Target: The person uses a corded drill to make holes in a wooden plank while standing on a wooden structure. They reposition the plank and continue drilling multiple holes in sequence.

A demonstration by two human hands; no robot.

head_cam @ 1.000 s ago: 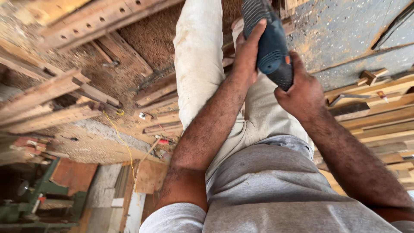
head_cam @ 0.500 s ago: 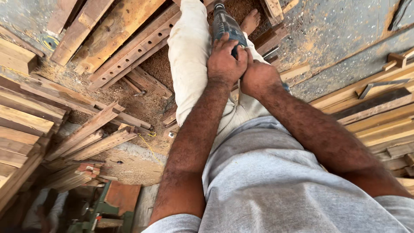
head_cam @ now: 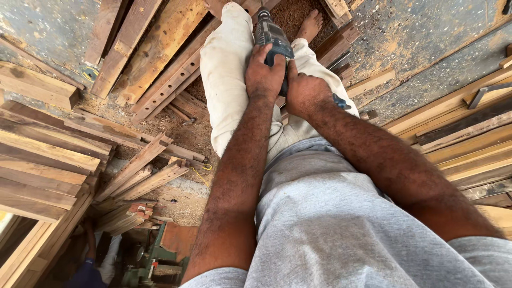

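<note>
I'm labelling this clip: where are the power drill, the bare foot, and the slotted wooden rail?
Power drill (head_cam: pixel 271 33), head view, on its dark body above the hands.
Bare foot (head_cam: pixel 311 24), head view, on the instep.
Slotted wooden rail (head_cam: pixel 172 78), head view, mid-length on its holed face.

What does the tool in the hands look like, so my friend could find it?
Start at the pale trouser legs stretching up the middle of the picture. Between them, both hands, left and right, grip a power drill pointing away toward a bare foot. It is the only dark blue-grey plastic thing among brown wood planks.
</note>
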